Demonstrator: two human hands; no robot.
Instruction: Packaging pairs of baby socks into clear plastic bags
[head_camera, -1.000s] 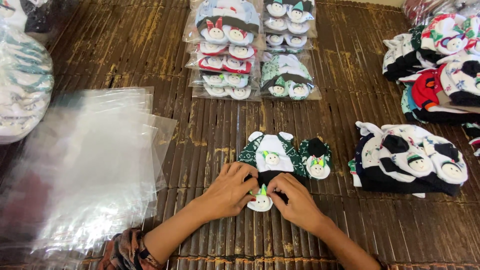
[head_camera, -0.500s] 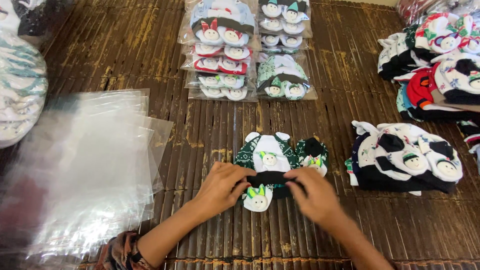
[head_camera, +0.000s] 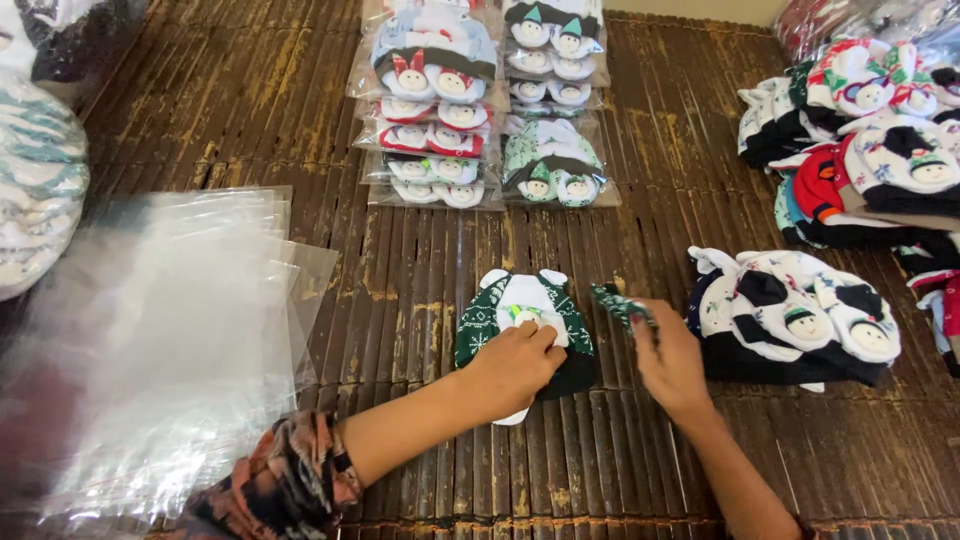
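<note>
A folded green, white and black sock pair (head_camera: 525, 310) with small doll faces lies on the dark slatted mat (head_camera: 420, 270). My left hand (head_camera: 515, 365) rests flat on its lower half and presses it down. My right hand (head_camera: 670, 360) is just to its right, fingers pinched on a green patterned sock piece (head_camera: 622, 303) lifted off the mat.
A stack of clear plastic bags (head_camera: 170, 330) lies at the left. Bagged sock packs (head_camera: 435, 110) sit in two rows at the top middle. Loose sock piles (head_camera: 790, 315) lie at the right and another sock heap (head_camera: 870, 140) at the upper right.
My hands have parted. The right hand moved right and lifted the green sock piece off the pair. The left hand stayed on the pair.
</note>
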